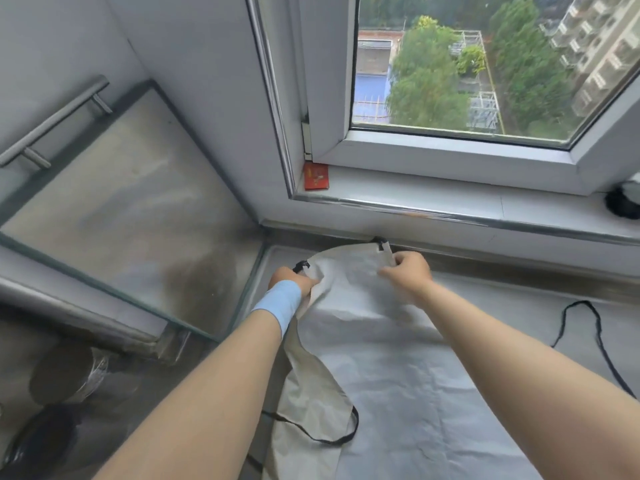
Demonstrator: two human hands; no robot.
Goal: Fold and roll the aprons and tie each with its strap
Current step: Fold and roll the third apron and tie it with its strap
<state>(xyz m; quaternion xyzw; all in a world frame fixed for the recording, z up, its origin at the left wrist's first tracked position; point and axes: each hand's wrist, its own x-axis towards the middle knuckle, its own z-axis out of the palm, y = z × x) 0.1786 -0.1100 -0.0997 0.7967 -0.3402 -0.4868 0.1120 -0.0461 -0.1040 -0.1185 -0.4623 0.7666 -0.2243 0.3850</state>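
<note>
While hands (292,279) (408,271) grip its corners, apron (349,271) between

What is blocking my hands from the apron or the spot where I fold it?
Nothing visible. The left hand and right hand already grip the apron at its top corners; only its black strap lies on the counter beside it.

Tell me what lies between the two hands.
In the head view, the pale top part of the apron spans from the left hand to the right hand; each hand grips one top corner. Nothing else lies between them.
</note>
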